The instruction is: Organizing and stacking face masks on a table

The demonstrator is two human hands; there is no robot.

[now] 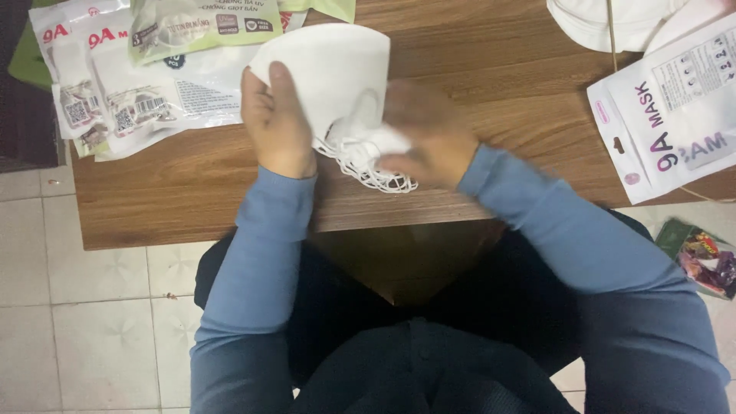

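The left hand (274, 119) pinches the stack of white masks (330, 77) by its left edge while the blurred right hand (425, 130) closes on the ear loops (368, 165) at the stack's near end.

Masks (337, 77) on table (192, 199), centre, between left hand (272, 115) and right hand (429, 130) — packets (138, 84) far left, pouch (675, 115) right, more masks (613, 23) behind it, wrapper (705, 257) on floor, right.

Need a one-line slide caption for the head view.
Left hand and right hand hold a stack of white face masks over a wooden table.
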